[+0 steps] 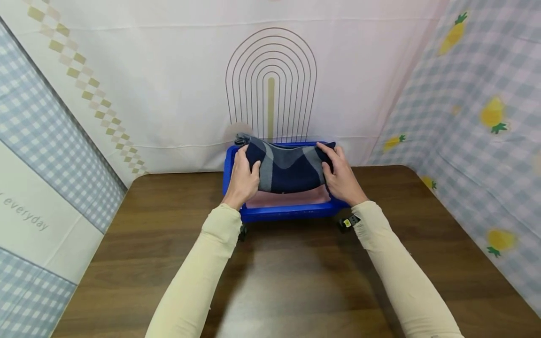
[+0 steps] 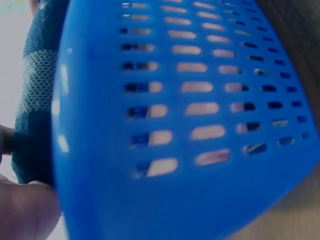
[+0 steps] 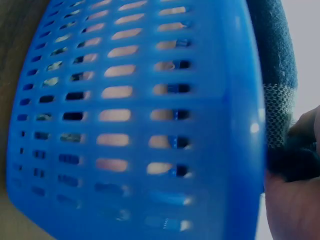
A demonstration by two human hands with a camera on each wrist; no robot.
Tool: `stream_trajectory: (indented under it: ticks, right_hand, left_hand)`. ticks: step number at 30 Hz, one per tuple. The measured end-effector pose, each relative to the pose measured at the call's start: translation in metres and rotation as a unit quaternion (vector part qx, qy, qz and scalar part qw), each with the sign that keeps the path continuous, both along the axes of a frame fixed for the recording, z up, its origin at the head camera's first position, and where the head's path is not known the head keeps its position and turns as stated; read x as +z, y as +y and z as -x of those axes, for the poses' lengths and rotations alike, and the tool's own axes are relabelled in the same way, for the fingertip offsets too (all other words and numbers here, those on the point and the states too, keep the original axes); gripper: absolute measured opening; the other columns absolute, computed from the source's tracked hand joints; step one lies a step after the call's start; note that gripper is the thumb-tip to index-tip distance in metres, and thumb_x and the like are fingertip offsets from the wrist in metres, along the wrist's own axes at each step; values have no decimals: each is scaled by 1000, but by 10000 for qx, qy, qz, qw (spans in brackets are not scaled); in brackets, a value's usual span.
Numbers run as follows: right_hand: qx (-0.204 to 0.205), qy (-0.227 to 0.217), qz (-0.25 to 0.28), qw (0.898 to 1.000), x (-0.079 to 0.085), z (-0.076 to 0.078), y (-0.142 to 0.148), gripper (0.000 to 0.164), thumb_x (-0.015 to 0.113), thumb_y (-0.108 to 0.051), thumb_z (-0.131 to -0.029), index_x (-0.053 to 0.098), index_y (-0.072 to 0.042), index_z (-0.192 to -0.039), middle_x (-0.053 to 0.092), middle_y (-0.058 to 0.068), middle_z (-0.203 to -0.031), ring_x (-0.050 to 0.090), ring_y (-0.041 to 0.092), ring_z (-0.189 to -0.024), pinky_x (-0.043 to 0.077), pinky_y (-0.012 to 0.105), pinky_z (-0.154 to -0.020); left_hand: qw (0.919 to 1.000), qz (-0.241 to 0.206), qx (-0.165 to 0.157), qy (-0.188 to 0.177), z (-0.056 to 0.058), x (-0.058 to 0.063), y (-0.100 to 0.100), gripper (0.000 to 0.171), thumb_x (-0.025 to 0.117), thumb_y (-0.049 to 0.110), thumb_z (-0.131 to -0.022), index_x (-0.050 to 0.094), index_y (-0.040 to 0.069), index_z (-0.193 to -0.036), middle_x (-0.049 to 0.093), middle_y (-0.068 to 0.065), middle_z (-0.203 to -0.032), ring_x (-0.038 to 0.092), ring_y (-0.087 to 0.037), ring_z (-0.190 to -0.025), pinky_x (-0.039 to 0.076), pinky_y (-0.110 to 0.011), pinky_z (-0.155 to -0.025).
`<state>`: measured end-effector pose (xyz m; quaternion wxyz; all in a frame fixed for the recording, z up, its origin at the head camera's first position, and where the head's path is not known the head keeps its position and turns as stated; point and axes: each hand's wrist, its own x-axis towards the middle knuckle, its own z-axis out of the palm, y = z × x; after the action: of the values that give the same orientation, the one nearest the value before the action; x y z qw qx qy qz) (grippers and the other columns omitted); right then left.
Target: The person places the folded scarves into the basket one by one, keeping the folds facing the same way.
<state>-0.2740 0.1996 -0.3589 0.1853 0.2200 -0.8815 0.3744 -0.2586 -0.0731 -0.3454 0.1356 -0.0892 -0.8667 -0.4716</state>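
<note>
A folded plaid scarf (image 1: 291,171) in navy and grey, fringed at its far left corner, is held at the top of a blue plastic basket (image 1: 291,213). My left hand (image 1: 244,178) grips the left end, thumb on the near face. At the opposite end, my right hand (image 1: 341,178) grips it the same way. Pink cloth (image 1: 287,198) shows inside the basket, below the scarf. Both wrist views look at the basket's slotted walls, with the scarf (image 2: 37,80) beyond the rim and a thumb (image 3: 295,205) against it on the right side.
The basket stands at the far edge of a brown wooden table (image 1: 287,281), near a white curtain (image 1: 181,94) with an arch print. Checked cloth (image 1: 473,141) with pineapples hangs on the right. Small dark devices (image 1: 347,222) sit at the wrists.
</note>
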Motion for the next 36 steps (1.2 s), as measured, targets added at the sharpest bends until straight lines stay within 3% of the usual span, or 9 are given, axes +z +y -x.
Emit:
stream_trajectory:
  ticks: [13,19,24,27,31,36]
  right_hand:
    - [39,-94,-33,9999,-16,9,6,52,45,-2,-105,43,-15,-156,43,19,-114,41,27,-91,35,41,-85]
    - [-56,-607,-367,9975,-18,5,11,51,44,-7,-107,40,-15,-157,43,19,-117,43,28,-89,37,43,-86]
    - [-214,-1185,-778,9897,-14,1,13,52,47,-10,-106,38,-8,-157,43,20,-116,43,30,-89,39,46,-88]
    - [-371,-1488,-1012,9830,-12,-2,15,54,51,-14,-105,38,-4,-156,46,24,-124,48,34,-99,42,52,-97]
    - [-657,-1796,-1353,9722,-9,-6,18,55,56,-19,-104,41,-2,-154,47,28,-141,48,41,-126,37,59,-113]
    - [-783,-2136,-1658,9595,-5,-8,17,52,53,-24,-106,45,-1,-151,45,28,-152,40,45,-142,34,61,-117]
  left_hand:
    - [9990,201,299,-278,-3,-16,2,54,44,14,-108,26,-4,-155,35,-26,-156,33,-35,-150,27,-45,-126]
    - [9944,441,577,-774,-10,-18,1,56,46,15,-107,25,-5,-155,35,-29,-155,37,-38,-148,31,-46,-123]
    - [9863,681,815,-1262,-15,-15,0,59,49,19,-106,24,-2,-156,37,-29,-152,45,-44,-139,39,-51,-117]
    - [9805,843,1019,-1453,-17,-14,-2,63,54,20,-105,24,-1,-156,40,-30,-150,49,-47,-134,42,-52,-114]
    - [9734,1120,1262,-1551,-21,-12,-3,67,59,21,-103,24,-1,-155,42,-31,-147,56,-49,-125,48,-54,-107]
    - [9672,1588,1293,-1504,-27,-7,-1,68,61,18,-102,25,-2,-156,41,-34,-142,64,-49,-108,56,-54,-92]
